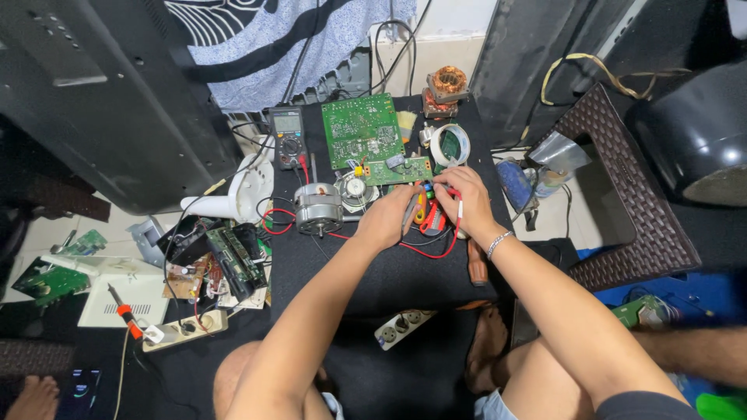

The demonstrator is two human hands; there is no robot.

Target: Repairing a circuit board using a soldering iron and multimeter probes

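Head view looks straight down on both hands meeting at the middle of the black surface (389, 272): the left hand (387, 220) is closed around a small orange-handled tool (421, 208), and the right hand (464, 201) pinches a red probe lead (458, 208) between narrowed fingertips, both tips working at a small green circuit board (398, 170) lying just at 12 o'clock of the knuckles. From where I stand the risk looks plain: the two tips sit very close together over bare contacts, so a slip could bridge them, and the red wire (436, 250) looping under the wrists at 6 o'clock could snag and drag the board. A grey motor (317, 208) rests at 9 o'clock of the left hand, near enough to be knocked. Further out at 11 o'clock a dark multimeter (286, 137) with a pale screen lies beside a larger green circuit board (361, 129); its markings are too small to tell. At 1 o'clock sits a roll of white tape (451, 145), beyond it a copper coil (447, 81). A white power strip (403, 327) lies at 6 o'clock, another (187, 330) at 8 o'clock.
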